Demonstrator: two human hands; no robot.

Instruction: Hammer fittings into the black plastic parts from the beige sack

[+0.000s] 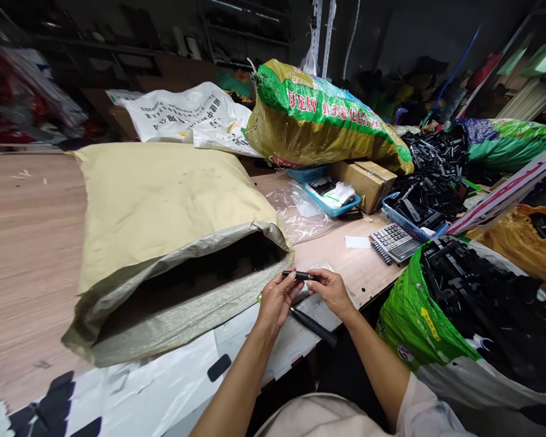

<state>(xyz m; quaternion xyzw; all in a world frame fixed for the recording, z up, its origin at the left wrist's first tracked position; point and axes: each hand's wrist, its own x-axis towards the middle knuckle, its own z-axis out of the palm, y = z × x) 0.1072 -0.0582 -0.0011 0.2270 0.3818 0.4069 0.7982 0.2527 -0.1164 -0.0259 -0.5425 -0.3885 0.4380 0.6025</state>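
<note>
My left hand (279,297) and my right hand (331,292) meet over the table's front edge, fingers closed on a short black rod-shaped piece (301,275). The left fingers pinch one end and the right fingertips the other, so its ends are partly hidden. Under the hands lies a black handle (313,326); what it belongs to is hidden behind the left hand. Just left of my hands, a large tan sack (173,194) lies on its side, its mouth gaping toward me with dark contents inside.
To the right, a green bag (403,309) full of black parts stands beside the table. A calculator (395,241), a blue basket (334,206) and a cardboard box (364,182) sit farther back. Behind them rests a bulky yellow-green sack (318,118). Wooden tabletop (27,243) shows at left.
</note>
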